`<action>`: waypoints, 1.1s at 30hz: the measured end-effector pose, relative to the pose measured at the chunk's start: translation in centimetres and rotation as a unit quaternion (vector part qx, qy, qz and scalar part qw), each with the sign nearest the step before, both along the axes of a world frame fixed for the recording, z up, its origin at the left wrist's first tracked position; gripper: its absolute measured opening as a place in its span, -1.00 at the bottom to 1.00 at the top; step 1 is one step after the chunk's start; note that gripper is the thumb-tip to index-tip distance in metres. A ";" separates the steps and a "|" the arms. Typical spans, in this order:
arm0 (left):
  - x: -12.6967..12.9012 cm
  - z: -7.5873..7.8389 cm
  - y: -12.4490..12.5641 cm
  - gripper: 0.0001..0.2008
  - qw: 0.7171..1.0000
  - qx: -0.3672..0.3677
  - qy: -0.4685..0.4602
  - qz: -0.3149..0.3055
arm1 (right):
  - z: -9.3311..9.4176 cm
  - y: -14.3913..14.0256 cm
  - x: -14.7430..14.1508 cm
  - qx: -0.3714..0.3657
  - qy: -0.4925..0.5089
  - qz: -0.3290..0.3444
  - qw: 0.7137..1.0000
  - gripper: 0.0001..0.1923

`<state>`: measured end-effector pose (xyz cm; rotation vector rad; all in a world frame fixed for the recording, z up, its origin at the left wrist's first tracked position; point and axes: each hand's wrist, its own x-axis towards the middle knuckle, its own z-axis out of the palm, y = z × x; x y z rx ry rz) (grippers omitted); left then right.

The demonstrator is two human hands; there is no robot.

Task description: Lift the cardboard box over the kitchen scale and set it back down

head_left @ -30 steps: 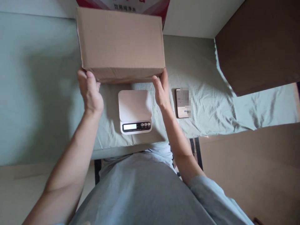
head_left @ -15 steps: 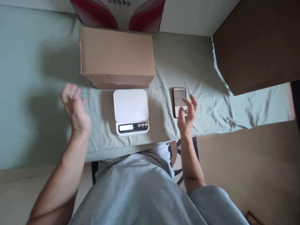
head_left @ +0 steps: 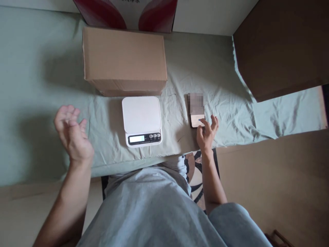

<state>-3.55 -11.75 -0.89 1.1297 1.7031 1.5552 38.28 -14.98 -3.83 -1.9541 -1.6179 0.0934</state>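
A pale green sheet point(head_left: 231, 103) is covering the surface. The right hand point(head_left: 207, 132) is hovering with fingers spread, one fingertip touching the near end of a phone point(head_left: 196, 111) lying flat. The left hand point(head_left: 72, 135) is hanging open and empty, palm up, well apart from a white scale point(head_left: 142, 120) to its right. Beyond the scale, a box point(head_left: 124, 58) is sitting closed.
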 end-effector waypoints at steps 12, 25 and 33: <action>-0.3 -0.2 0.3 -0.30 1.000 -0.010 0.003 -0.001 | 3.7 1.5 -6.5 0.054 0.085 0.123 0.987 -0.72; -1.8 -0.8 -0.9 -0.26 0.999 -0.014 -0.009 0.033 | 1.6 4.0 0.3 -0.033 0.078 -0.007 0.996 -0.59; -1.8 -0.5 -0.8 -0.23 0.999 -0.002 -0.008 0.033 | 1.4 8.6 0.4 -0.135 -0.002 0.048 0.990 -0.48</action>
